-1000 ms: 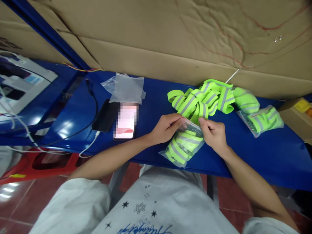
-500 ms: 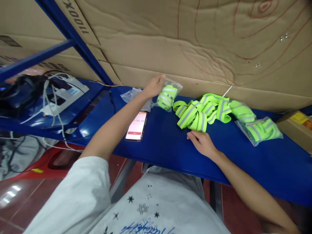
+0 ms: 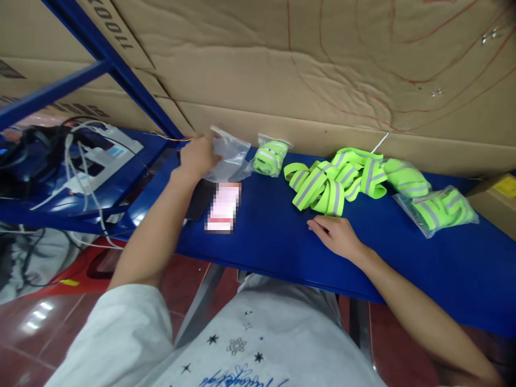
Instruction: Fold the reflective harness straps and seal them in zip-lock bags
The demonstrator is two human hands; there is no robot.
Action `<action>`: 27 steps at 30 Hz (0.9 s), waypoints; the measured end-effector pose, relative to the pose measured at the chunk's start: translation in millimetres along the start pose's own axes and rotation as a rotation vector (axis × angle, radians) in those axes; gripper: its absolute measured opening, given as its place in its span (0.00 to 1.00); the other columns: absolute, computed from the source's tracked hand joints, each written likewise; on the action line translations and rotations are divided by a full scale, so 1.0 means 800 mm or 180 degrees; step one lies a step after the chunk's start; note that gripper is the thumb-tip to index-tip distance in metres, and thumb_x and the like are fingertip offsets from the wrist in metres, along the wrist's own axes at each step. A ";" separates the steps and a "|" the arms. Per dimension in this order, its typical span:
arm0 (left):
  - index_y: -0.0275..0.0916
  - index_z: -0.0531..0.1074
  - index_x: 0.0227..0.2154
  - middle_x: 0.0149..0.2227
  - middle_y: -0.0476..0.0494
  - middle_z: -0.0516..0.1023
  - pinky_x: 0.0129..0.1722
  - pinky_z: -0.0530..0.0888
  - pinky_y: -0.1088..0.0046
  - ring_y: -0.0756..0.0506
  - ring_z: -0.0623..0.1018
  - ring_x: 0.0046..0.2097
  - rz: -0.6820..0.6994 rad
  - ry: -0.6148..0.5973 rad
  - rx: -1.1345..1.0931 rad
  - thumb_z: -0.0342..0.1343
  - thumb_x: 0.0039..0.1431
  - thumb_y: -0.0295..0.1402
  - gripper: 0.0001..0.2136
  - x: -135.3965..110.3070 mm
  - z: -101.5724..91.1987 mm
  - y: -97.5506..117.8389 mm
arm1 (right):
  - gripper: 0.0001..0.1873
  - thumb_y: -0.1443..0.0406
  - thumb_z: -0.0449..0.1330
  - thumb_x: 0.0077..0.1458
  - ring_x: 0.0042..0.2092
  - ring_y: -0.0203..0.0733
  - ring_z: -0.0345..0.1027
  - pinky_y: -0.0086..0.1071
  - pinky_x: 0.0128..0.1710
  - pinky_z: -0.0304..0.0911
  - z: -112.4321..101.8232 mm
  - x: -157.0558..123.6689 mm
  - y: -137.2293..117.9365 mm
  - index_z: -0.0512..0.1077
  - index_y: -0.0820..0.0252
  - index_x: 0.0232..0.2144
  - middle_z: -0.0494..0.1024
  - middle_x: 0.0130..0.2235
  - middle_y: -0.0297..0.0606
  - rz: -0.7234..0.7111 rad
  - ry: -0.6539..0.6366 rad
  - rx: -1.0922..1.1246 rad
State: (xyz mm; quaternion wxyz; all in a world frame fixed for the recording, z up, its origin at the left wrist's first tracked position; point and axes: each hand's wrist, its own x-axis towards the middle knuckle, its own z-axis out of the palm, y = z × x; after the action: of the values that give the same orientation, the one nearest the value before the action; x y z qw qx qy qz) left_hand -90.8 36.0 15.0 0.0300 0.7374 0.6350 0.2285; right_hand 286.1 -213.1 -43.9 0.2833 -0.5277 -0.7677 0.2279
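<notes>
My left hand [image 3: 196,157] is closed on an empty clear plastic bag [image 3: 229,156] at the back left of the blue table [image 3: 266,236]. Just right of that lies a filled bag of neon yellow reflective bands [image 3: 270,156] against the cardboard wall. A loose pile of the same reflective bands [image 3: 334,180] sits mid-table. My right hand [image 3: 336,235] rests flat on the table in front of the pile, fingers stretched out, holding nothing. Another filled bag of bands [image 3: 437,210] lies at the far right.
A phone [image 3: 223,207] with a lit screen lies below my left hand, beside a dark phone. Cables and a white device [image 3: 100,161] crowd the blue shelf at left. Cardboard sheets [image 3: 322,70] form the back wall. A cardboard box [image 3: 497,201] stands far right.
The filled bag went from both hands to the back of the table, carried by my left hand. My left hand has let it go and taken an empty bag. My right hand dropped flat.
</notes>
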 end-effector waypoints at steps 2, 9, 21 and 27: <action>0.42 0.75 0.54 0.38 0.46 0.81 0.49 0.72 0.61 0.45 0.74 0.40 0.0274 0.0279 -0.0171 0.65 0.54 0.63 0.34 -0.010 -0.028 0.004 | 0.21 0.51 0.53 0.73 0.35 0.41 0.78 0.32 0.37 0.67 -0.003 0.001 -0.003 0.78 0.56 0.36 0.83 0.34 0.39 0.0024 0.0055 0.0031; 0.47 0.72 0.63 0.58 0.45 0.79 0.60 0.73 0.62 0.42 0.78 0.57 0.2417 -0.0958 -0.1062 0.56 0.72 0.45 0.21 -0.121 -0.083 0.121 | 0.18 0.51 0.58 0.70 0.31 0.34 0.71 0.30 0.31 0.67 -0.008 0.000 -0.016 0.75 0.55 0.53 0.79 0.38 0.36 0.0257 0.0450 0.1472; 0.46 0.67 0.66 0.59 0.38 0.77 0.63 0.72 0.57 0.39 0.77 0.61 0.2767 -0.1110 -0.0797 0.49 0.71 0.25 0.23 -0.155 0.012 0.184 | 0.22 0.46 0.62 0.65 0.23 0.32 0.65 0.27 0.21 0.63 -0.017 0.006 -0.020 0.76 0.58 0.36 0.73 0.24 0.31 0.0849 0.0707 0.2148; 0.43 0.62 0.69 0.71 0.29 0.63 0.75 0.52 0.41 0.32 0.64 0.73 0.2673 -0.0625 -0.1031 0.54 0.72 0.42 0.26 -0.180 0.037 0.197 | 0.21 0.47 0.63 0.64 0.23 0.32 0.67 0.28 0.22 0.63 -0.019 0.008 -0.016 0.75 0.58 0.34 0.77 0.26 0.33 0.0906 0.0663 0.1990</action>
State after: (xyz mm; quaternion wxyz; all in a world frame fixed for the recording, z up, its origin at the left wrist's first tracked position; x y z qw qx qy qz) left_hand 53.1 -123.9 -1.6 0.1097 0.9348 0.2314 0.2462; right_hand 285.9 -210.3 -23.2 0.4732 -0.5376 -0.5466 0.4340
